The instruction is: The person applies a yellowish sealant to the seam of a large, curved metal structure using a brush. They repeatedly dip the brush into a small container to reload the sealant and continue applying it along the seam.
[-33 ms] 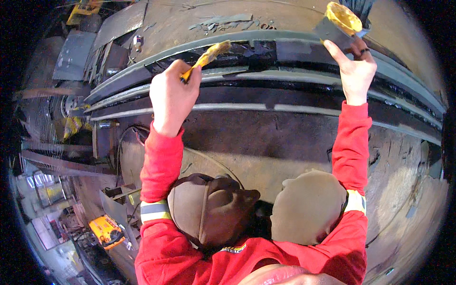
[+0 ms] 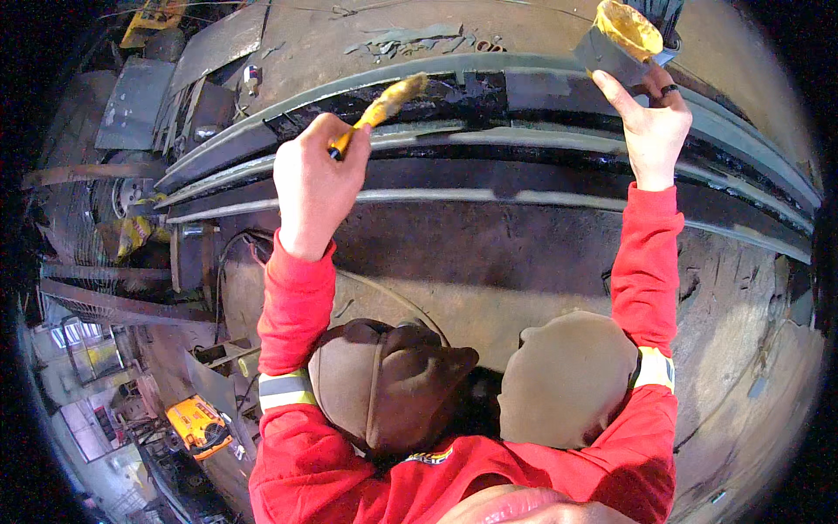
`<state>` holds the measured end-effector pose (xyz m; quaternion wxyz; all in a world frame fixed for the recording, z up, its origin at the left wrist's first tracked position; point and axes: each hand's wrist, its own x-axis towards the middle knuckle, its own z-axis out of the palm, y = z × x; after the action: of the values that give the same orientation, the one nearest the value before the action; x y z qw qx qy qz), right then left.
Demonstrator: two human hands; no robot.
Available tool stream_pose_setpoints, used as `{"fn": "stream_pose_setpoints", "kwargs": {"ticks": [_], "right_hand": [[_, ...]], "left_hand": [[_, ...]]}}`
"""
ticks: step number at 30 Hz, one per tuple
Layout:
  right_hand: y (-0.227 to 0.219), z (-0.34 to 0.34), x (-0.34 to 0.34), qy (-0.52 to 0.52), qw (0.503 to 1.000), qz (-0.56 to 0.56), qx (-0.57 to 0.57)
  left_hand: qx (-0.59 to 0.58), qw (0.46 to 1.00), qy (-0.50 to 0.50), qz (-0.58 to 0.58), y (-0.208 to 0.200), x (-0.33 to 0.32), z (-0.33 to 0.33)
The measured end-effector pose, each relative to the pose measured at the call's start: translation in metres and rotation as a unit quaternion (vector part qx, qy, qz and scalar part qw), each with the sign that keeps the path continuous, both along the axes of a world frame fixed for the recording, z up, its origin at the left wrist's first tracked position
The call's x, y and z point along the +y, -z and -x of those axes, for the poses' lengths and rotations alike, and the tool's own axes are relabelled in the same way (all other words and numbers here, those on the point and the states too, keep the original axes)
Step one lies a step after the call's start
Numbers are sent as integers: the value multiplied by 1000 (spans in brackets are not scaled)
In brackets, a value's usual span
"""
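Note:
My left hand [image 2: 321, 183] is closed round the handle of a paintbrush [image 2: 384, 103], whose yellow-stained bristles point up and to the right. The brush appears in front of long grey metal beams [image 2: 410, 196] that run across the view; whether its tip touches them I cannot tell. At the upper right, my right hand [image 2: 656, 144] grips a grey cup [image 2: 611, 58] with a yellow, paint-smeared rim. The cup is tilted so that its yellowish inside shows. Dark, glossy patches lie on the farthest beam between my hands.
Scraps of flaked material [image 2: 410, 37] lie on the floor beyond the beams. Metal sheets [image 2: 133, 105] and mesh fill the left side. An orange machine [image 2: 199, 426] stands at lower left. A cable [image 2: 393, 297] curves along the floor near my knees [image 2: 567, 380].
Hardly anything differs. The brush has tipped slightly to the right in my left hand, and the cup has shifted a little to the left.

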<state>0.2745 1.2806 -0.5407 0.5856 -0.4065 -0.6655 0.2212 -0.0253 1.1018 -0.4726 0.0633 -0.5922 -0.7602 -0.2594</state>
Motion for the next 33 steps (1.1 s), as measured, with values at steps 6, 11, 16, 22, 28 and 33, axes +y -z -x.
{"fn": "stream_pose_setpoints", "kwargs": {"ticks": [6,11,16,22,28,33], "right_hand": [[-1,0,-4,8,1000,16,16],[-5,3,-4,-6,999,13,30],[-6,2,-5,32,999,8,-22],[1,5,-1,-20,996,46,72],[2,-3,2,4,999,40,6],[-2,0,-3,-1,1000,19,13]], "left_hand": [[42,998,28,47,18,26,11],[123,981,-119,87,-1,-10,42],[130,978,-120,107,-1,-9,32],[0,997,49,56,17,28,-5],[26,999,24,41,15,23,3],[49,999,-17,16,5,-4,4]]}}
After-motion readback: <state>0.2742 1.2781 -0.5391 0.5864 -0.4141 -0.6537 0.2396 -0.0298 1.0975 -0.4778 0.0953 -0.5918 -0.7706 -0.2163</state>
